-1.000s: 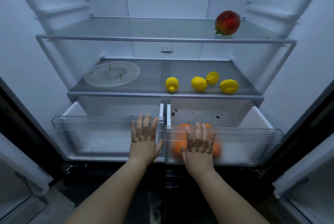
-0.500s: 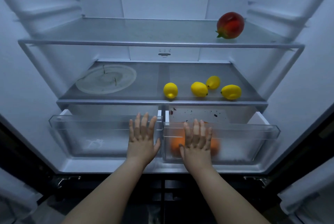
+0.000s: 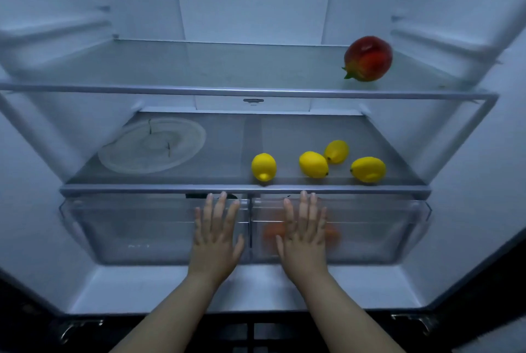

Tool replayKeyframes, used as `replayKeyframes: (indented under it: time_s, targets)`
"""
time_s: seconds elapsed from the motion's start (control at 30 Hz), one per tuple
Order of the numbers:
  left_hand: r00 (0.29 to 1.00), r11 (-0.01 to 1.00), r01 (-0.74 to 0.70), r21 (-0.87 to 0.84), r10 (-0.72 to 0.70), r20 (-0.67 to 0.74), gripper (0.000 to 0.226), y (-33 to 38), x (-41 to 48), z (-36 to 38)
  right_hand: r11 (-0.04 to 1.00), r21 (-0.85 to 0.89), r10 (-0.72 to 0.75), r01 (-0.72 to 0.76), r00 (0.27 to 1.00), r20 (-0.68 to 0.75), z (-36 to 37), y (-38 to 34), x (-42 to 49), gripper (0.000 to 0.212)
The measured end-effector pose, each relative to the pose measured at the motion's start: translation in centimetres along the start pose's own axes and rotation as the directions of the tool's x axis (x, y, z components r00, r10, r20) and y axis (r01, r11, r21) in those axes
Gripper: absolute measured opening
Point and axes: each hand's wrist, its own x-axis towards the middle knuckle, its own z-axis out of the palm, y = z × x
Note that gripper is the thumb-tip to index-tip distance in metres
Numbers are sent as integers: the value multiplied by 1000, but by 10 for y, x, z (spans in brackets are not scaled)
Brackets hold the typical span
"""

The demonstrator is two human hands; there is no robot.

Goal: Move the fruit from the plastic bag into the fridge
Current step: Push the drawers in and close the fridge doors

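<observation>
The fridge stands open before me. My left hand [image 3: 216, 236] presses flat, fingers straight, on the front of the left clear drawer [image 3: 128, 227]. Flat against the right clear drawer [image 3: 378, 227] lies my right hand [image 3: 304, 233]. Orange fruit [image 3: 273, 231] shows blurred through that drawer's front, partly hidden behind my right hand. Both drawers sit pushed in under the middle shelf. Several yellow lemons [image 3: 313, 164] lie on the middle shelf's right half. A red mango [image 3: 368, 58] rests at the right of the top glass shelf. No plastic bag is in view.
A round white plate [image 3: 153, 145] lies on the left of the middle shelf [image 3: 244, 189]. The top shelf [image 3: 199, 68] holds only the mango. White fridge floor [image 3: 142, 287] shows in front of the drawers. Door hinges sit at the bottom corners.
Both drawers have slid back into the fridge under my flat hands, from pulled out to flush beneath the middle shelf. My view has moved closer to the fridge.
</observation>
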Motion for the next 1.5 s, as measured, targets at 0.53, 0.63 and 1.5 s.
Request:
replayKeyframes:
  time_s: [0.53, 0.63, 1.5]
  targets:
    - [998, 1000, -6, 3, 6, -67, 82, 3, 7, 37, 997, 38, -64, 67, 994, -84, 31, 12, 5, 110]
    - [999, 1000, -8, 17, 9, -33, 86, 4, 7, 39, 996, 39, -77, 79, 996, -42, 39, 13, -1, 113]
    - [795, 977, 215, 13, -183, 579, 78, -46, -91, -108, 946, 299, -230, 129, 914, 333, -60, -14, -81, 86]
